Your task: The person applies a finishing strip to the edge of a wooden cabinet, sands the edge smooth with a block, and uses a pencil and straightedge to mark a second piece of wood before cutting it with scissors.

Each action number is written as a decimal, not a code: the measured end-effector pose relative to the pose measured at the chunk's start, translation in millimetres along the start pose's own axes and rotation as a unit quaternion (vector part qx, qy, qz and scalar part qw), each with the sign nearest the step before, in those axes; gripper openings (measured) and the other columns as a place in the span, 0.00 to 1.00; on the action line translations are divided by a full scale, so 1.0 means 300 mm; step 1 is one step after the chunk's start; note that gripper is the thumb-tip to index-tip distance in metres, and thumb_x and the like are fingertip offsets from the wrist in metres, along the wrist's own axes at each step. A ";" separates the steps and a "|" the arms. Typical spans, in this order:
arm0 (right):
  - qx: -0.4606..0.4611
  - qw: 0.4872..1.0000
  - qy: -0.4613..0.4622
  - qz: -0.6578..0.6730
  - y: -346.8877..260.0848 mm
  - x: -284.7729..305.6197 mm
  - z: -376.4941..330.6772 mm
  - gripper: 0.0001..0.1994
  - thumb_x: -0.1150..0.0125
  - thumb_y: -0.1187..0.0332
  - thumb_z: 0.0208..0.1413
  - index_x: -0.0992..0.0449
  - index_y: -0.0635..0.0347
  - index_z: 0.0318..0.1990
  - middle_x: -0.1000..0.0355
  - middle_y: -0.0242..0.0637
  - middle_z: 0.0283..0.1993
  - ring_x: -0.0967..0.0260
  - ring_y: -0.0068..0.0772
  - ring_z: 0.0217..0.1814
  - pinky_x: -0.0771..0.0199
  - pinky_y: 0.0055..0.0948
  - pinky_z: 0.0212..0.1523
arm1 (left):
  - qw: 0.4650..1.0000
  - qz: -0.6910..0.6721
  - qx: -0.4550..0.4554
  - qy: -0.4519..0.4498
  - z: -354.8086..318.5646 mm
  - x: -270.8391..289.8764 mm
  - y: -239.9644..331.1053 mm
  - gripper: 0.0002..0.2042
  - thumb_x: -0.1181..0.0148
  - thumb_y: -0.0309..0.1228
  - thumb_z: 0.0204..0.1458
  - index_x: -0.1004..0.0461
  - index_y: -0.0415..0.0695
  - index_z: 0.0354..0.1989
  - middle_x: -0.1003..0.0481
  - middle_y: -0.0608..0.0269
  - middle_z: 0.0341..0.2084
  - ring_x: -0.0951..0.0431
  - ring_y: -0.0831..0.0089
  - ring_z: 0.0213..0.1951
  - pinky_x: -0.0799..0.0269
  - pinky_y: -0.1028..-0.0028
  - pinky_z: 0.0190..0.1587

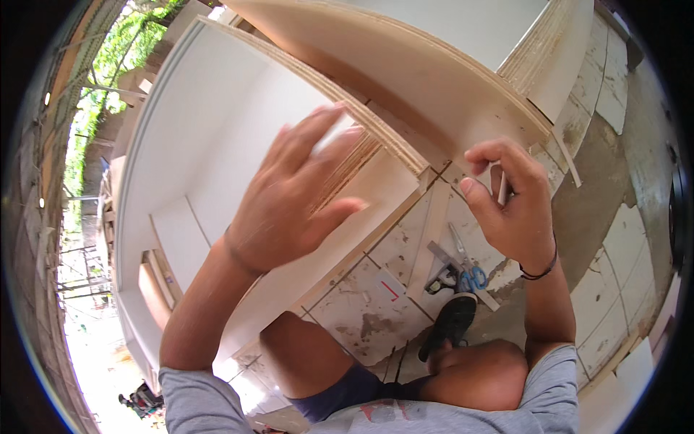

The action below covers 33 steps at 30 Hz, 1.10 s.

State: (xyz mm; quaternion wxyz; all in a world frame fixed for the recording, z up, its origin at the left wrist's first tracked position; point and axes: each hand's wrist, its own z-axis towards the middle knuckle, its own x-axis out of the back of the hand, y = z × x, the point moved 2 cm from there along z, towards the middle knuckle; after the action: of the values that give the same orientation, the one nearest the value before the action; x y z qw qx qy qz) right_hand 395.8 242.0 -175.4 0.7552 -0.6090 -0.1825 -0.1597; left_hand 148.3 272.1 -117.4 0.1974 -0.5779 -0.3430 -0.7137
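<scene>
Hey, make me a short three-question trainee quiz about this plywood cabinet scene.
1. True or false: the left hand lies flat, fingers spread, on the layered edge of the white-faced plywood cabinet panel.
2. The right hand pinches: A) a thin pale strip; B) a hammer; C) a brush.
3. Which blue-handled tool lies on the tiled floor beside the black shoe?

Key: 1 true; 2 A; 3 blue-handled scissors.

Left hand (289,195) is spread flat, fingers splayed and a bit blurred, forearm reaching up from below. Right hand (510,202) is curled, thumb and fingertips pinched together, wrist bent.
</scene>
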 end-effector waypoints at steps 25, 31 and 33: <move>0.019 0.950 -0.013 -0.312 -0.220 -0.175 0.088 0.11 0.42 0.65 0.46 0.25 0.65 0.33 0.26 0.48 0.25 0.26 0.44 0.27 0.28 0.36 0.31 | 0.966 -0.026 0.246 0.069 -0.709 0.002 0.005 0.33 0.35 0.31 0.43 0.40 0.30 0.58 0.30 0.44 0.45 0.27 0.51 0.41 0.32 0.61 0.43; 0.080 0.958 0.001 -0.275 -0.180 -0.151 0.033 0.14 0.40 0.67 0.48 0.24 0.66 0.41 0.26 0.49 0.26 0.26 0.42 0.29 0.28 0.32 0.34 | 0.935 -0.012 0.346 0.074 -0.886 0.037 0.016 0.26 0.37 0.28 0.44 0.35 0.34 0.53 0.28 0.43 0.39 0.26 0.47 0.40 0.30 0.60 0.41; 0.093 0.955 0.012 -0.280 -0.209 -0.152 0.033 0.14 0.39 0.67 0.48 0.24 0.67 0.40 0.27 0.49 0.26 0.26 0.42 0.29 0.28 0.31 0.34 | 0.935 -0.009 0.345 0.083 -0.885 0.023 0.023 0.25 0.38 0.28 0.45 0.34 0.33 0.53 0.28 0.43 0.38 0.27 0.47 0.40 0.31 0.60 0.42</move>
State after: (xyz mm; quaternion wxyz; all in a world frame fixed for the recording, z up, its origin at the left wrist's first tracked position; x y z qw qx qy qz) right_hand 325.6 239.4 -140.9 0.7358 -0.4584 -0.3505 -0.3545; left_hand -31.8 77.6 -134.8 0.4061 -0.4099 -0.5555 -0.5987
